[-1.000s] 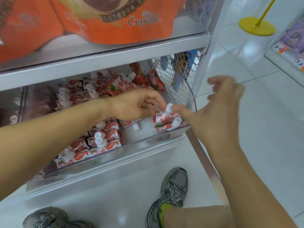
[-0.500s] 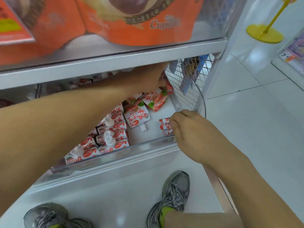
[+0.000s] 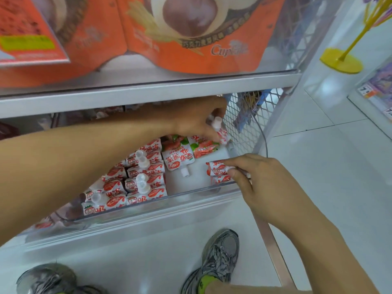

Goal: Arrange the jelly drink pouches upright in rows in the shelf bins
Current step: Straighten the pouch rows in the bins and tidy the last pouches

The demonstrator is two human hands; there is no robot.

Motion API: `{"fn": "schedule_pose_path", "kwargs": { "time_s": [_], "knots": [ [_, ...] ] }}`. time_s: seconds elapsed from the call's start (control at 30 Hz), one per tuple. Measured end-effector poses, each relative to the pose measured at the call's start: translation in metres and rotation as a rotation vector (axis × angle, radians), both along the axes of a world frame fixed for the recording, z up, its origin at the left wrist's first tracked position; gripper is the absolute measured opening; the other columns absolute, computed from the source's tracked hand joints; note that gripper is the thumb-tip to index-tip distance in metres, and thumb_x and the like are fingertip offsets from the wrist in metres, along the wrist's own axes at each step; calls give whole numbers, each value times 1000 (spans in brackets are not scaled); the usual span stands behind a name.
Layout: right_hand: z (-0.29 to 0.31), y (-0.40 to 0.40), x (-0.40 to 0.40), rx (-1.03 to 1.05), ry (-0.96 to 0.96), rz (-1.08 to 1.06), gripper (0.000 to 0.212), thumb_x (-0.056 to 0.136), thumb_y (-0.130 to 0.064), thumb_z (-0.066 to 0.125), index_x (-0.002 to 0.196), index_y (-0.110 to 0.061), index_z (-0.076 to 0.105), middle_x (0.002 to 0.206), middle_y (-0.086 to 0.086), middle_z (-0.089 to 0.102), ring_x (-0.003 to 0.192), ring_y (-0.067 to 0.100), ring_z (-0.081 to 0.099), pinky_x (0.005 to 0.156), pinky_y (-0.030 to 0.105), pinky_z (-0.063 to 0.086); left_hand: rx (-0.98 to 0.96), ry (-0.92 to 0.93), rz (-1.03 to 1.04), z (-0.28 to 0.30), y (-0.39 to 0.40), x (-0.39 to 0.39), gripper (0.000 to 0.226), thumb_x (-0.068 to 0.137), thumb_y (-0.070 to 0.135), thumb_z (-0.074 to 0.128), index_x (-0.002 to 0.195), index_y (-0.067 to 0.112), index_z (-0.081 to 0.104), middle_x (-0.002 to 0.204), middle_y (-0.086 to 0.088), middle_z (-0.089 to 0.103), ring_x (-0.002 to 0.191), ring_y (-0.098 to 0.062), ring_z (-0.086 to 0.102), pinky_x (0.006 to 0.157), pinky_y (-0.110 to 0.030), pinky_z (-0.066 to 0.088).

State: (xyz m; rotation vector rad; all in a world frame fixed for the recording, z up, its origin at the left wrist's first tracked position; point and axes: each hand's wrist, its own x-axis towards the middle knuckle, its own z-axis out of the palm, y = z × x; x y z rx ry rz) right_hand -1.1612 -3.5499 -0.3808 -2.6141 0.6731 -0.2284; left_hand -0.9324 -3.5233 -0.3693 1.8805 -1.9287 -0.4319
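The left forearm stretches across from the lower left, its hand (image 3: 197,118) reaching deep under the shelf edge, fingers curled round a red-and-white spouted jelly pouch (image 3: 220,129). The right arm comes up from the lower right; its hand (image 3: 261,181) is palm-down, thumb and fingers pinching two upright red-and-white pouches (image 3: 217,171).
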Motion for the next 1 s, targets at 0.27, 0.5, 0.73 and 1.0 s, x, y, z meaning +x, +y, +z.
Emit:
{"fn": "schedule_pose_path", "kwargs": {
  "time_s": [0.27,0.5,0.73,1.0],
  "knots": [
    [1,4,1,17,3,-48,26,95,-25,58,120,-31,61,103,-3,66,92,18,62,77,35,50,109,308,-9,-28,12,-36,32,85,30,71,94,13,46,81,-7,69,75,-24,66,67,-46,54],
    [-7,8,17,-42,64,-29,64,99,-26,48,152,-32,13,159,-2,19,116,30,56,78,36,48,460,634,-70,-30,20,-17,32,91,-9,52,118,6,45,119,-13,66,102,-5,60,82,-24,50],
    [-13,7,20,-97,85,-39,47,99,-28,44,145,-26,34,125,4,49,101,30,57,69,33,39,279,-255,1,-24,12,23,56,85,27,70,135,17,49,134,-3,51,120,-19,50,97,-29,42],
    [-12,6,22,-57,74,-27,49,99,-29,46,146,-31,33,124,2,51,106,28,56,72,33,43,331,-400,-75,-32,-9,25,71,78,40,75,138,15,48,134,-5,48,122,-22,44,102,-39,39]
  ]
}}
